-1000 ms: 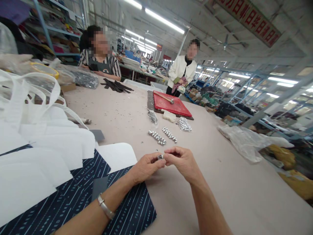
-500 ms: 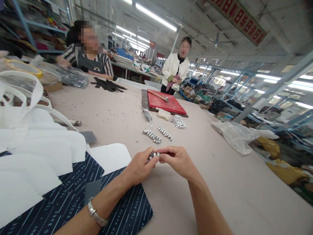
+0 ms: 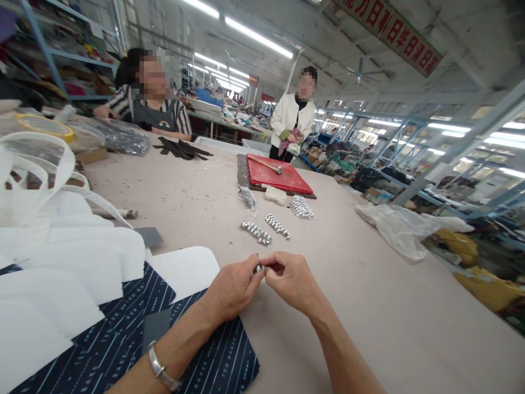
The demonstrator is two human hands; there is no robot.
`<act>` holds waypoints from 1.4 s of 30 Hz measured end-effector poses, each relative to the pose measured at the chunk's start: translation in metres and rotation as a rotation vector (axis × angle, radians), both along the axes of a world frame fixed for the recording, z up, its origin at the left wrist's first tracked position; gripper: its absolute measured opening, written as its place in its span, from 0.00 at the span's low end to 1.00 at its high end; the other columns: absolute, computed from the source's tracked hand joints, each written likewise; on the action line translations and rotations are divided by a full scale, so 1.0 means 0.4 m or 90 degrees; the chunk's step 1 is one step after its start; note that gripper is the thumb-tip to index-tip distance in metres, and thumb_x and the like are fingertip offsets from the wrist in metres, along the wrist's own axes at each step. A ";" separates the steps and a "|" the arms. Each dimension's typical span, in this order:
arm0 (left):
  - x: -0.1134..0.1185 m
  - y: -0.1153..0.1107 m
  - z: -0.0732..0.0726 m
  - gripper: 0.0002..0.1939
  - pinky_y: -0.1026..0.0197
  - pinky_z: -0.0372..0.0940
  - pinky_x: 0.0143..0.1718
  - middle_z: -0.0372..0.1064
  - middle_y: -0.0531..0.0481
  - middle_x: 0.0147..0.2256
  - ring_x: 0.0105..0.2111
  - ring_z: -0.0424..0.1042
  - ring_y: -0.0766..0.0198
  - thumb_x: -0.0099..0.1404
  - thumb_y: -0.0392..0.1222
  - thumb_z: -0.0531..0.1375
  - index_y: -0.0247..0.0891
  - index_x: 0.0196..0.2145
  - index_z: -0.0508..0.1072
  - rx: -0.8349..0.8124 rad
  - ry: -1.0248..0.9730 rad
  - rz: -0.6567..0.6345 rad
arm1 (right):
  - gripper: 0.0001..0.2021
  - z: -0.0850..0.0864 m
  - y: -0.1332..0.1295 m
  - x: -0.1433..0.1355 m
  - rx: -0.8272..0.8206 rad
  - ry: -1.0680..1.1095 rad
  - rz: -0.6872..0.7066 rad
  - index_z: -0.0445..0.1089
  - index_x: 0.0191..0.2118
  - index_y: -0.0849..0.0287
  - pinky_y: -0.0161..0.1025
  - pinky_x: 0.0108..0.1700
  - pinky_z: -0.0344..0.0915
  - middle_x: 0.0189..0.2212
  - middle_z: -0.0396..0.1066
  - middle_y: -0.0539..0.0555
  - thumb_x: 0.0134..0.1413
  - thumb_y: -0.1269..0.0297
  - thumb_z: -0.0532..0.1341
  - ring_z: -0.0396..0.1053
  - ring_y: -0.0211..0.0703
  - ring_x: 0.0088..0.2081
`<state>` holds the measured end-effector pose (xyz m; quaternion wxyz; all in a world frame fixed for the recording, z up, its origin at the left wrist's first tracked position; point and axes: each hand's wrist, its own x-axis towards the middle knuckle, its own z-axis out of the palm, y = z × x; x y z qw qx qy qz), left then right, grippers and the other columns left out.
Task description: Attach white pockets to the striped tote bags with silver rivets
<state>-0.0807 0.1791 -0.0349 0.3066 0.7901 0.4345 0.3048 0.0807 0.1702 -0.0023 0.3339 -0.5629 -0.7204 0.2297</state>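
Note:
Over the table, my left hand [image 3: 235, 287] is closed round a small black-and-white metallic piece [image 3: 258, 268], mostly hidden by the fingers. My right hand [image 3: 289, 276] pinches at the right end of that piece, its fingertips touching my left hand's; what lies between them is too small to tell. Beyond my hands lie two striped rolls of small metallic parts, a left one [image 3: 256, 232] and a right one [image 3: 277, 225]. Under my left forearm is dark blue printed fabric [image 3: 209, 350] with white sheets [image 3: 184, 268] beside it.
A red board [image 3: 279, 176] carries a hammer [image 3: 266, 164]. Wrapped bundles [image 3: 302, 207] lie before it. White straps and stacked white pieces [image 3: 82, 246] fill the left. Black strips [image 3: 180, 149] lie farther back. One person sits at the far left; another stands behind the board.
The fingers of both hands have drawn closer round the small piece, which shows less than before. The view has tilted slightly, and the table's contents sit a little lower.

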 end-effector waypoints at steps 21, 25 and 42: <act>0.005 0.001 -0.016 0.06 0.59 0.53 0.31 0.68 0.48 0.26 0.28 0.69 0.54 0.65 0.44 0.55 0.44 0.31 0.67 0.026 0.010 0.064 | 0.07 -0.043 0.008 -0.035 0.013 0.138 -0.113 0.70 0.24 0.58 0.36 0.30 0.60 0.19 0.68 0.47 0.40 0.75 0.57 0.64 0.38 0.24; 0.005 0.001 -0.011 0.07 0.59 0.50 0.29 0.65 0.51 0.24 0.26 0.67 0.56 0.65 0.45 0.54 0.44 0.30 0.65 0.005 -0.017 0.068 | 0.04 -0.049 0.023 -0.016 -0.044 0.236 -0.096 0.71 0.28 0.59 0.36 0.26 0.62 0.19 0.68 0.47 0.43 0.66 0.62 0.64 0.37 0.21; 0.032 -0.003 0.001 0.14 0.66 0.52 0.24 0.56 0.62 0.18 0.19 0.56 0.71 0.63 0.51 0.58 0.39 0.27 0.64 -0.247 -0.449 0.111 | 0.19 -0.134 0.069 -0.001 -0.260 0.585 -0.129 0.73 0.29 0.62 0.35 0.29 0.74 0.19 0.73 0.48 0.31 0.56 0.74 0.71 0.35 0.22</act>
